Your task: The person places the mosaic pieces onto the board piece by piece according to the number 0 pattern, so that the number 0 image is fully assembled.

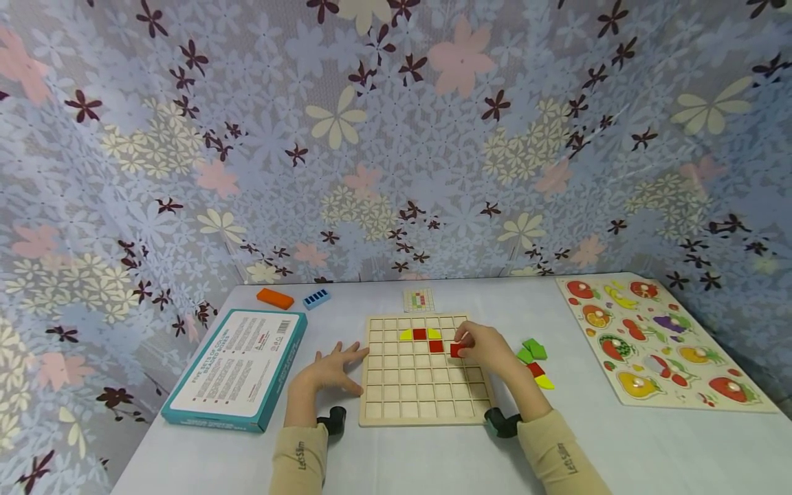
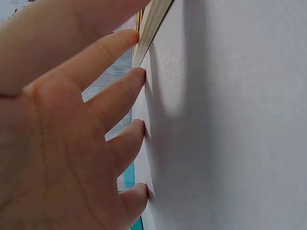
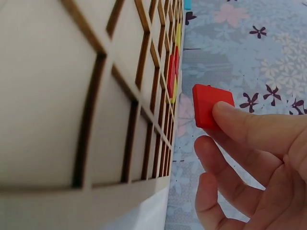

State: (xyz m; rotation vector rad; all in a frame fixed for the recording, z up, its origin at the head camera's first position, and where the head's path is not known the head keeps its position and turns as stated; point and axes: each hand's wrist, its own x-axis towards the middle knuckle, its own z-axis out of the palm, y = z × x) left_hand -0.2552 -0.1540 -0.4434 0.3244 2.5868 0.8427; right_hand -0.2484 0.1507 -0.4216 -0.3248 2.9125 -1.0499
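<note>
Right hand (image 1: pixel 485 346) leans in over the right edge of the wooden grid board (image 1: pixel 409 392), spare fingers loosely curled. Its grip's a narrow thumb-and-finger pinch, with the red square tile (image 3: pixel 205 103) right at the tips, just above the board toward its far right corner. Left hand's (image 1: pixel 331 368) grip is empty, fingers spread wide by the board's left edge.

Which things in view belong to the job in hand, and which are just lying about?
Likely part of the job:
gridded wooden board
held red square tile
placed red tiles
placed yellow pieces
loose green pieces, loose red piece, loose yellow piece
pattern card

Apparently just lying about:
teal-edged printed box
orange block
blue slotted block
fruit puzzle board
</note>
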